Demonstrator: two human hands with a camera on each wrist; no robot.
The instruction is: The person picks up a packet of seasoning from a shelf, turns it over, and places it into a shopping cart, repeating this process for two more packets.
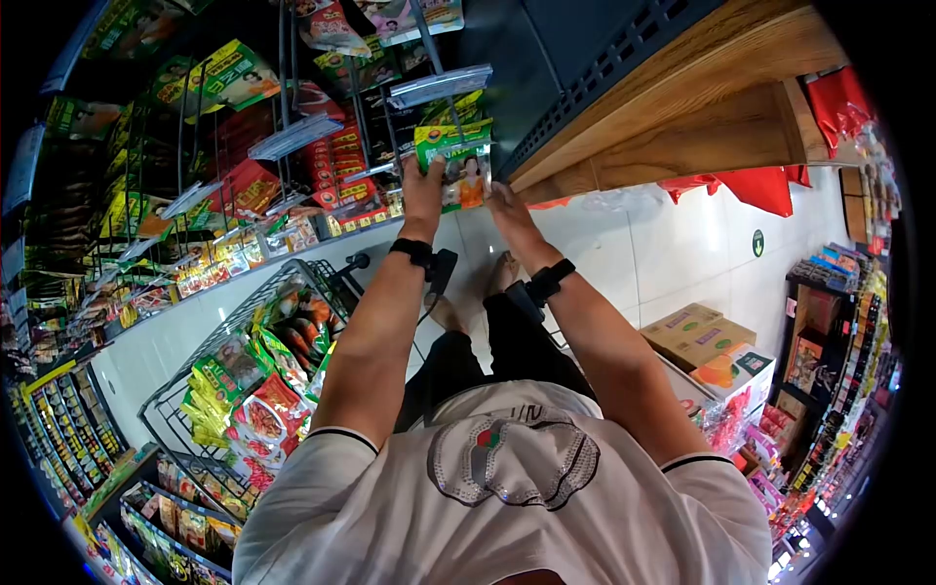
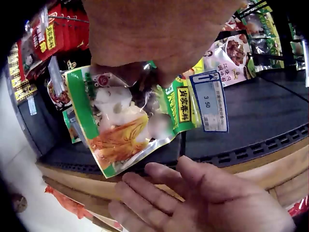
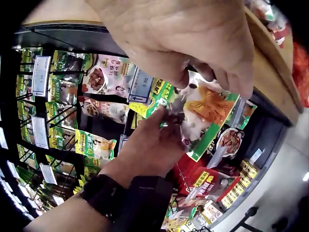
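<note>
My left hand [image 1: 422,200] holds a green-edged clear spice packet [image 1: 470,161] by its side, in front of the hanging rack. In the right wrist view the left fingers and thumb pinch that packet near its printed header. Close beside its other edge is my right hand [image 1: 512,222]; the left wrist view shows it palm up with loosely extended fingers [image 2: 149,193] and nothing gripped. A blue-framed price tag [image 2: 209,102] overlaps the header. Part of the packet is hidden behind the left hand in the left wrist view.
Rows of hanging packets [image 3: 63,113] fill the rack to the left. A wooden shelf edge [image 1: 673,107] runs along the right. A wire shopping cart [image 1: 175,390] loaded with packets stands at lower left; cardboard boxes [image 1: 697,331] sit on the floor to the right.
</note>
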